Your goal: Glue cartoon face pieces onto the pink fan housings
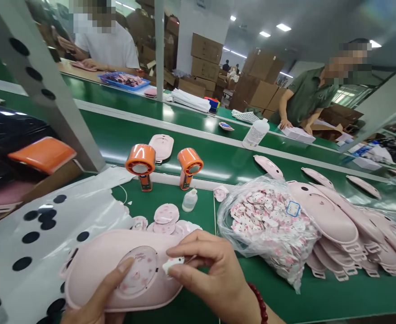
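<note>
In my left hand (106, 288) is a pale pink oval plastic shell (93, 256), tilted toward me, the thumb lying over its front. A round printed disc (140, 272) with pink markings sits in the middle of the shell. My right hand (208, 265) pinches a small white and pink cartoon piece (173, 264) between thumb and fingertips, close to the disc's right edge. Whether that piece touches the shell I cannot tell. Behind the shell lies a small pile of similar round discs (166, 213). A clear plastic bag (225, 211) full of small cartoon pieces stands to the right.
Pink shells (322, 213) are heaped at the right. Two orange handheld fans (140, 159) and a small clear bottle (189, 200) stand beyond the discs. A white sheet with black dots (110, 216) covers the left. Across the green conveyor (218, 155), two people work; a white bottle (256, 133) stands there.
</note>
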Motion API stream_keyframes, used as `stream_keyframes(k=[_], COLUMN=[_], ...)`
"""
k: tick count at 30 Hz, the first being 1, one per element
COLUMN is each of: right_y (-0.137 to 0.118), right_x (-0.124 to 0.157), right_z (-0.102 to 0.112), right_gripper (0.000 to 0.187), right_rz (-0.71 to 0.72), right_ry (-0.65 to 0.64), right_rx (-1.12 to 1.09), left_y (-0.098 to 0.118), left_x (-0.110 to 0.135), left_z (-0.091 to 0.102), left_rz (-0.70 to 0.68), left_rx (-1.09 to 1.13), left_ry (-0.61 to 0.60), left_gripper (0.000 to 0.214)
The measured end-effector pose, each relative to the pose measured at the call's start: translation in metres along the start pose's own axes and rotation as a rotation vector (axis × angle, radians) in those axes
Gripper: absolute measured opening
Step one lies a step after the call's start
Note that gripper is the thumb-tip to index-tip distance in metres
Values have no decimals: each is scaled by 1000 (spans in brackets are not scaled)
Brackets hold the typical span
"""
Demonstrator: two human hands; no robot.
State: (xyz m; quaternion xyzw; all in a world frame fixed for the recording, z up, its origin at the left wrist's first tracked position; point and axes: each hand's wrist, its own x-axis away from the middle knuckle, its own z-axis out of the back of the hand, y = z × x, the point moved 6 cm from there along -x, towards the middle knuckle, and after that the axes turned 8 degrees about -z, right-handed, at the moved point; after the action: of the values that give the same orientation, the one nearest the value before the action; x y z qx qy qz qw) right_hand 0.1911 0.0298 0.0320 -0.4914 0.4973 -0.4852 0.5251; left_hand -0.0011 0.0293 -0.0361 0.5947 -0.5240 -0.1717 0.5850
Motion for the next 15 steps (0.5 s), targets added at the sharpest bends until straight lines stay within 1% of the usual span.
stream_keyframes(k=[3,6,11,13,15], right_y=[-7,-10,-12,-12,-12], right_x=[7,12,19,21,23], right_z=[-21,-39,-53,-56,-57], right_gripper=[29,26,18,18,19], right_rz=[246,430,624,654,663], right_ry=[9,54,230,270,279], right_rx=[141,355,681,763,821], left_y=[1,1,-1,-2,-3], left_x=[8,10,10,10,10], left_z=[-2,-2,0,2,4], left_rz=[66,64,32,35,43], left_rx=[60,103,146,131,131], left_ry=[37,44,36,36,33], left_gripper=[62,61,55,54,54])
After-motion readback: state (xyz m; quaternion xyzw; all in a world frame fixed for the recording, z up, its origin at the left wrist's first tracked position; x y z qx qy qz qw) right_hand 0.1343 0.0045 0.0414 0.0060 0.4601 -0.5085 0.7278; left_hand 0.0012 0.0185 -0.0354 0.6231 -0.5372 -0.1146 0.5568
